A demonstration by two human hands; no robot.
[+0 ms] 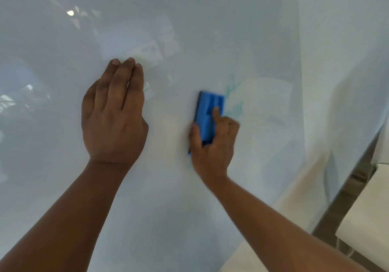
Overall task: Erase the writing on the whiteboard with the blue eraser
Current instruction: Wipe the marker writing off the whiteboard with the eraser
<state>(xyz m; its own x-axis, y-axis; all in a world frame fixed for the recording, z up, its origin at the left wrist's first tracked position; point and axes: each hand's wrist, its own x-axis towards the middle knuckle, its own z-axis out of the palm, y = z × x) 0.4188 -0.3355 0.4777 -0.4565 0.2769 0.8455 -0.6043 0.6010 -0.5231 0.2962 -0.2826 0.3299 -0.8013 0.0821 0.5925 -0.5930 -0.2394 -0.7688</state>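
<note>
A glossy whiteboard (189, 29) fills most of the view. My right hand (213, 143) grips the blue eraser (207, 117) and presses it flat against the board, index finger lying on its back. Just right of the eraser's top edge, faint smeared teal writing (232, 99) remains on the board. My left hand (114, 113) rests flat on the board to the left of the eraser, fingers together and pointing up, holding nothing.
The whiteboard's right edge (300, 103) runs down beside a pale wall (345, 40). A metal frame edge (345, 189) slants at lower right, with a cream surface (366, 219) beyond it. Reflections of lights show on the board at upper left.
</note>
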